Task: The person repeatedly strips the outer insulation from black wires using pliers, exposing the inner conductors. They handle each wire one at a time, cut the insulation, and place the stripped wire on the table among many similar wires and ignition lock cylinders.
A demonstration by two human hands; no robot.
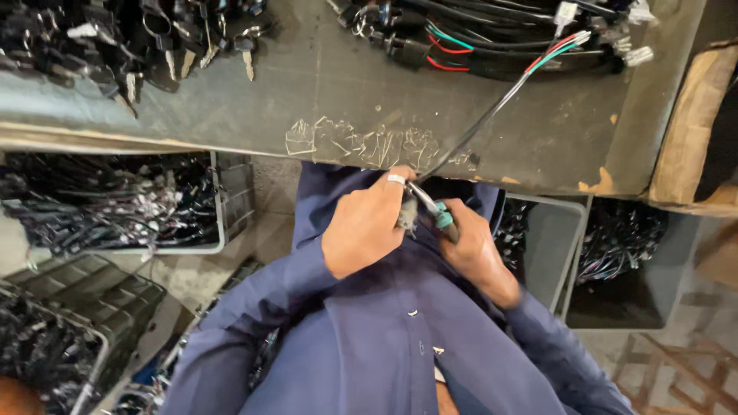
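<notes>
My left hand (365, 230), with a ring on one finger, is closed on the near end of a thin black cable (492, 111), with a bit of grey fluffy material at the fingertips. My right hand (477, 250) grips small pliers with teal handles (434, 209), whose metal jaws meet the cable right by my left fingers. Both hands sit close to my chest, just below the edge of the grey worktable (307, 92). The cable runs up over the table to loose red, green and white wires (557, 50).
A heap of black keys (115, 46) lies on the table's far left, and a bundle of black wire harnesses (477, 38) on its far right. Crates of dark parts stand below, left (115, 204) and right (615, 246). A cardboard box (692, 131) is at the right.
</notes>
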